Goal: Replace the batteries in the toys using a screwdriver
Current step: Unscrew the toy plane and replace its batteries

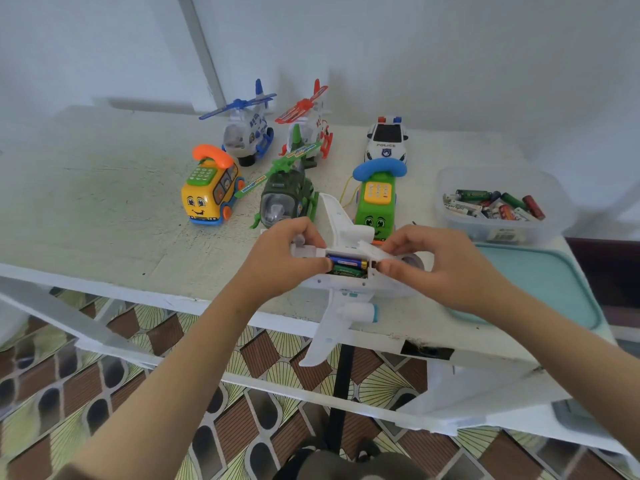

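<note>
Plane [346, 296] is before you at the table's [104, 209] near edge, one wing overhanging. Two batteries [346, 264] sit in its compartment. Your left grip [287, 251] holds its left end, your right grip [433, 261] its right end.

Behind it, left to right: left bus phone [209, 192], middle helicopter [284, 199], right bus phone [375, 206].

Farther back: rear left helicopter [247, 133], rear right helicopter [311, 126], police car [386, 140].

Right side: battery tub [502, 233], lid [554, 282] before it.
</note>
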### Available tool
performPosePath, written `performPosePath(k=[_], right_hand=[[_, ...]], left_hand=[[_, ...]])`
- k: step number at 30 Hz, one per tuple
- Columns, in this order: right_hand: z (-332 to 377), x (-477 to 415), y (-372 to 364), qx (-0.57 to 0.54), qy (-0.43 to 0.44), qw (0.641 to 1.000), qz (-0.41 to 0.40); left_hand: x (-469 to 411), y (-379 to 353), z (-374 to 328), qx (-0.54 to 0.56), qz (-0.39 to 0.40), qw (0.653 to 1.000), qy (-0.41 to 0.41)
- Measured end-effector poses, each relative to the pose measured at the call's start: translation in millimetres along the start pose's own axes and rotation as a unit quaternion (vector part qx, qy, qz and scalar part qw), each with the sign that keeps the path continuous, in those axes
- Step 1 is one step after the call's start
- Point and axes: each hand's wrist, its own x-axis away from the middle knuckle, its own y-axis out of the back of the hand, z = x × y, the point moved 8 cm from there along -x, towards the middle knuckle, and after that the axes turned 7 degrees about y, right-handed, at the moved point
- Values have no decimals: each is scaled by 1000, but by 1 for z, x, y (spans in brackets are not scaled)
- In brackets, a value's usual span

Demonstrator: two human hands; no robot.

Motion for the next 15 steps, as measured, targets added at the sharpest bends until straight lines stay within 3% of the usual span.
performPosePath(k=[7, 15], right_hand=[[0, -2, 0, 25, -7, 1000, -11], [2, -3, -2, 49, -10, 999, 9]], left_hand=[[8, 0, -7, -30, -39, 999, -5], [7, -1, -4, -10, 22, 1000, -7]])
